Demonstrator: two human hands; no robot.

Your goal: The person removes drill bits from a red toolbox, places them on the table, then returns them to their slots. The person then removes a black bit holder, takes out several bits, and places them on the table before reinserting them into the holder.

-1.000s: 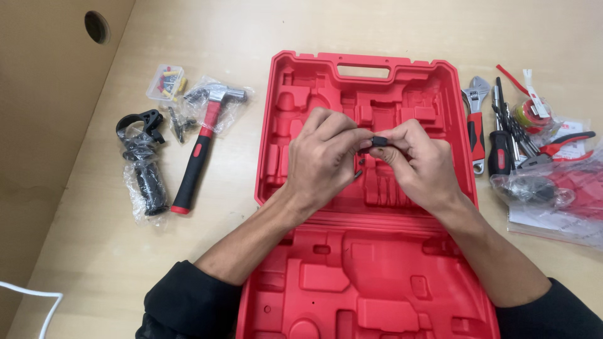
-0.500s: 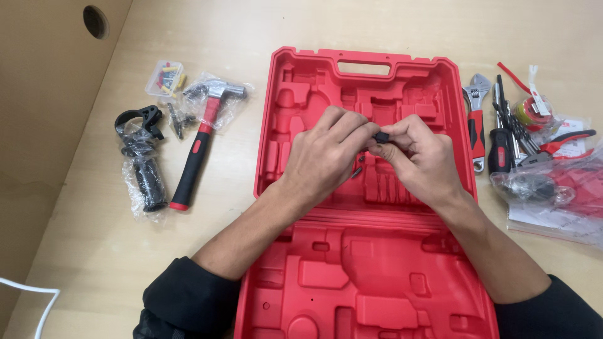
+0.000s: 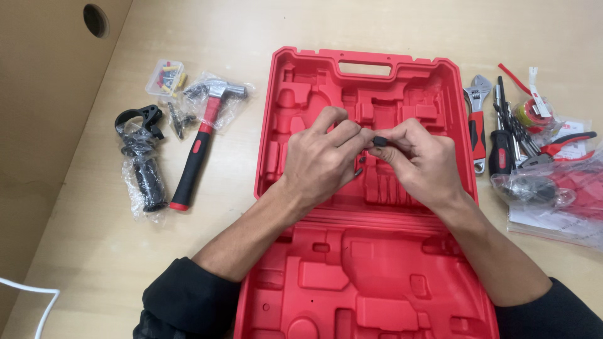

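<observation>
wooden table (image 3: 264, 25), open red case (image 3: 402, 81) (tools flanking both edges), left hand (image 3: 323, 160), right hand (image 3: 421, 160) pinching small black part (image 3: 380, 140)

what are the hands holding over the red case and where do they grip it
A small black part, pinched at its ends between the fingers of the left hand and right hand.

1. A small clear plastic box (image 3: 166, 76) of yellow and red bits sits upper left.
2. Crumpled clear bags wrap the hammer head (image 3: 221, 95) and the black handle (image 3: 143, 168) at left.
3. A clear bag over white paper (image 3: 553, 201) lies at right.
</observation>
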